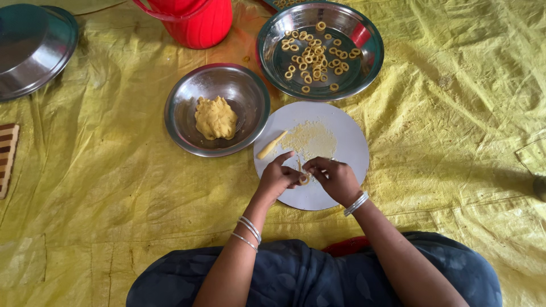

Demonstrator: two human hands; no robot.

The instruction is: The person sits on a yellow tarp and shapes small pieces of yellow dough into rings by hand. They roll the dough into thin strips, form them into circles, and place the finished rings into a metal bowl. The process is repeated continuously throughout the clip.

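Observation:
My left hand (277, 177) and my right hand (335, 177) meet over the near part of a round white board (347, 142). Together they pinch a thin yellow dough strip (302, 172), curling it into a small ring. A short tapered dough roll (272, 145) lies on the board's left side, beside a patch of pale crumbs (310, 138). A steel bowl (187, 105) left of the board holds a lump of yellow dough (215, 117). A larger steel bowl (364, 74) beyond the board holds several small dough rings (314, 57).
A yellow plastic sheet (443, 148) covers the floor. A red plastic container (196, 20) stands at the top centre. A steel lid (31, 48) lies top left, a striped wooden piece (7, 156) at the left edge. My dark-clothed lap (296, 273) fills the bottom.

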